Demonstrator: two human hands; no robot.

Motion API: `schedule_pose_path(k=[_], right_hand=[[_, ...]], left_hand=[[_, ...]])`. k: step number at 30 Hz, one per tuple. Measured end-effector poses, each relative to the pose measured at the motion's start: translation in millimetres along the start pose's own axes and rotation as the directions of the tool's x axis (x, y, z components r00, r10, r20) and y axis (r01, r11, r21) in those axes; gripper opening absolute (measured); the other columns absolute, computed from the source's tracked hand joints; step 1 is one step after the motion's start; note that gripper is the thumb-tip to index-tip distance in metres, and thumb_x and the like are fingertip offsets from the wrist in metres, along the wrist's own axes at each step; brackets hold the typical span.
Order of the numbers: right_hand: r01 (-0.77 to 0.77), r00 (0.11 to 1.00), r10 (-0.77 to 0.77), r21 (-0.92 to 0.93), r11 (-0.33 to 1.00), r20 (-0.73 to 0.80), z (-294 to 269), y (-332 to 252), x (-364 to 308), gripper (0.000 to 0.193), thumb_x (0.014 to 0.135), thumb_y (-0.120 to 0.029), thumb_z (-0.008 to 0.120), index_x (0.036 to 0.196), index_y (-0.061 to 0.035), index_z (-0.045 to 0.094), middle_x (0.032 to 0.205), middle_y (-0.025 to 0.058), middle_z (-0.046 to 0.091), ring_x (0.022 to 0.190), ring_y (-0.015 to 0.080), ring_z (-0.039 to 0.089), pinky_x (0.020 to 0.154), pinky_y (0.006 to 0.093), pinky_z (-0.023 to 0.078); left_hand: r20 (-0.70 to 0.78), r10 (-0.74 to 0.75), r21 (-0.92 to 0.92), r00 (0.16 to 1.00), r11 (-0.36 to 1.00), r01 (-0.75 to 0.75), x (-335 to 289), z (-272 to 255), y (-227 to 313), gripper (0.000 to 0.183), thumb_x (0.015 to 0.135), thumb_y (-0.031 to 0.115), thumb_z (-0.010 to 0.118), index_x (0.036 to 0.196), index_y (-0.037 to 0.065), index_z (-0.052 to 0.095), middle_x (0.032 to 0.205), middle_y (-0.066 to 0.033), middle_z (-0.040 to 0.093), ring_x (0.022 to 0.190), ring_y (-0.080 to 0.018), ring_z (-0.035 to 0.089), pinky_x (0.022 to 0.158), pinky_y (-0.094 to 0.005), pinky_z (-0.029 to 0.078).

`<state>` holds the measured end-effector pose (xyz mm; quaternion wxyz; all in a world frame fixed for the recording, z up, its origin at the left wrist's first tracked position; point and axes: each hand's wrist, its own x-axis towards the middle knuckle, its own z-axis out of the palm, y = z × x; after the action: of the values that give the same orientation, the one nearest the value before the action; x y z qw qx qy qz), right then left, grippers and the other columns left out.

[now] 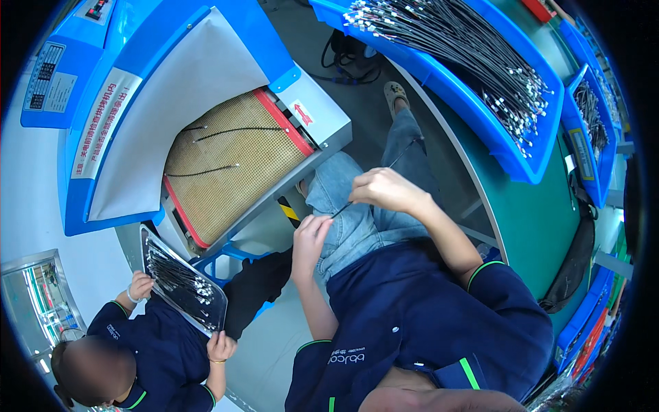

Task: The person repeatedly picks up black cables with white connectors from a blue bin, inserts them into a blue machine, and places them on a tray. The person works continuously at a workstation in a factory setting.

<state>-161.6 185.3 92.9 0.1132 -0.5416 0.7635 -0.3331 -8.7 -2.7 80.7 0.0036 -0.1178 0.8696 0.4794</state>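
A thin black cable [341, 210] runs between my two hands, in front of my jeans. My left hand [312, 240] pinches it at the lower left, fingers closed. Higher and to the right, my right hand [388, 189] is closed on the same cable. A dark thin end [405, 152] sticks out past the right hand toward the upper right. Left of my hands is a tan mesh conveyor belt [226, 185] with red edges. Three black cables lie apart on it, one of them a long cable [240, 130] near the top.
A blue machine [247, 41] with a white curtain [137, 165] covers the belt's far side. At lower left, a co-worker holds a tray [221, 317] of cables. A blue bin [535, 161] full of cables stands on the green table [528, 220] at right.
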Motion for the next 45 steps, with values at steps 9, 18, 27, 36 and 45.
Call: schedule_pose_path(k=[9,18,27,36,45], right_hand=[[-0.014,0.994,0.026,0.119,0.993,-0.103,10.5,-3.9,-0.3,0.013,0.079,-0.015,0.066,0.089,-0.0061,0.067,0.085,0.0047,0.063,0.077,0.0237,0.063,0.066,0.0351,0.052],[0.185,0.975,-0.163,0.149,0.971,-0.152,16.5,-8.4,3.8,0.012,0.08,-0.014,0.066,0.088,-0.0052,0.065,0.084,0.0048,0.062,0.074,0.0234,0.061,0.065,0.0338,0.051],[0.104,0.992,-0.082,0.244,0.964,-0.097,16.9,-18.4,4.4,0.013,0.082,-0.02,0.065,0.086,-0.0075,0.067,0.081,0.0041,0.061,0.07,0.0224,0.062,0.06,0.0338,0.051],[0.049,0.989,-0.025,0.167,0.985,-0.144,21.6,-17.2,1.4,0.015,0.083,-0.023,0.065,0.086,-0.0085,0.067,0.082,0.0034,0.062,0.069,0.0222,0.063,0.06,0.0329,0.051],[0.037,0.993,-0.013,0.203,0.978,-0.119,21.0,-20.8,0.1,0.014,0.083,-0.02,0.065,0.087,-0.0066,0.066,0.083,0.0054,0.062,0.071,0.0242,0.063,0.062,0.0336,0.052]], left_hand=[[-0.124,0.13,0.168,0.984,0.98,-0.108,2.4,-0.3,6.4,0.016,0.082,0.011,0.067,0.093,0.001,0.066,0.08,-0.0113,0.061,0.072,-0.0267,0.059,0.065,-0.0347,0.047],[-0.101,0.082,-0.065,0.992,0.994,-0.089,1.3,9.7,8.3,0.013,0.08,0.008,0.068,0.09,-0.001,0.066,0.079,-0.0114,0.063,0.069,-0.0238,0.061,0.062,-0.0322,0.048],[-0.188,0.392,0.25,0.901,0.906,-0.342,1.9,0.9,12.7,0.012,0.075,0.005,0.071,0.085,0.001,0.067,0.08,-0.0085,0.064,0.073,-0.0231,0.061,0.064,-0.0336,0.049],[-0.209,0.394,0.211,0.895,0.912,-0.352,6.1,7.3,14.0,0.015,0.075,0.002,0.072,0.089,0.002,0.065,0.086,-0.0088,0.065,0.078,-0.024,0.062,0.067,-0.0333,0.05],[-0.23,0.454,0.214,0.861,0.887,-0.41,4.9,8.3,11.7,0.018,0.068,-0.003,0.072,0.084,0.003,0.065,0.082,-0.0076,0.064,0.074,-0.0231,0.062,0.065,-0.0328,0.05]])
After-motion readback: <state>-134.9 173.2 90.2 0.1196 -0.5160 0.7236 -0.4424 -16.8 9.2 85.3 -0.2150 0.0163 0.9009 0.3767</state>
